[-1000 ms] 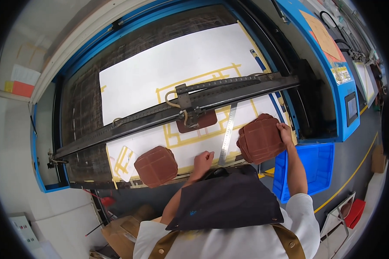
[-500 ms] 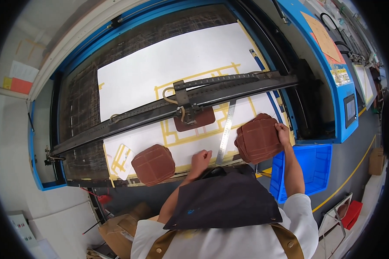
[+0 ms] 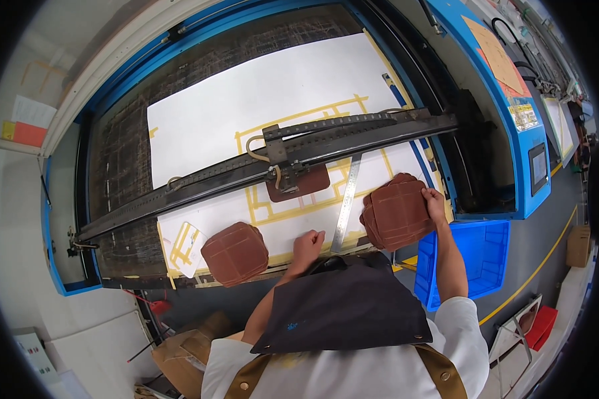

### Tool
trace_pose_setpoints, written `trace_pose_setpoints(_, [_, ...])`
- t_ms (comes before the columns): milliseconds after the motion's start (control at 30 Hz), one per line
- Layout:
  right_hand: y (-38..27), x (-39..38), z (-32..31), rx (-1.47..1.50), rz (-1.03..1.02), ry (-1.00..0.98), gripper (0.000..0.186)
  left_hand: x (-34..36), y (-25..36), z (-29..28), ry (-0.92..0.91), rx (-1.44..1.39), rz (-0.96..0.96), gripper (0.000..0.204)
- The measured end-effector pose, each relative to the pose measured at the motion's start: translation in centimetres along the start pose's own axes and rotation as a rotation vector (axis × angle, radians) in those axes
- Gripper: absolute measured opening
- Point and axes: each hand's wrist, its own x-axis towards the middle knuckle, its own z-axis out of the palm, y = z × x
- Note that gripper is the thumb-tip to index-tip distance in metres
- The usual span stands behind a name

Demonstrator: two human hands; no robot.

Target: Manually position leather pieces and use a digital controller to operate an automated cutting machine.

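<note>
My left hand (image 3: 308, 249) rests closed in a loose fist at the front edge of the white sheet (image 3: 213, 120), and nothing shows in it. With my right hand (image 3: 434, 205) I grip the right edge of a stack of brown leather-like pieces (image 3: 397, 214); the fingertips are partly hidden. A second stack of similar brown pieces (image 3: 235, 255) lies to the left of my left hand. One brown piece (image 3: 309, 184) sits partly under the machine head (image 3: 283, 159), inside a yellow tape outline. A steel ruler (image 3: 346, 206) lies between my two hands.
A black gantry beam (image 3: 213, 174) crosses the machine bed just beyond my hands. A small taped white card (image 3: 188, 249) lies at the front left. A blue plastic crate (image 3: 487, 256) stands below the right corner. A blue cabinet with a screen (image 3: 538, 164) borders the right side.
</note>
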Motion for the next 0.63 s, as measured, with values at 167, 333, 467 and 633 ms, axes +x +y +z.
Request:
trace_pose_setpoints(167, [0.0, -0.2, -0.1, -0.013, 0.015, -0.008, 0.019, 0.1, -1.0, 0.3, 0.133, -0.222, -0.110, 0.034])
trace_pose_setpoints(333, [-0.9, -0.4, 0.2, 0.005, 0.016, -0.016, 0.019, 3.9, -2.4, -2.6, 0.463, -0.544, -0.118, 0.013])
trace_pose_setpoints(467, [-0.1, 0.1, -0.2, -0.015, 0.002, -0.011, 0.020, 8.0, -5.0, -4.2, 0.720, -0.536, -0.177, 0.019])
trace_pose_setpoints(633, [0.8, 0.5, -0.4, -0.061, -0.025, -0.008, 0.019, 11.0, -5.6, -6.1, 0.680, -0.464, -0.255, 0.032])
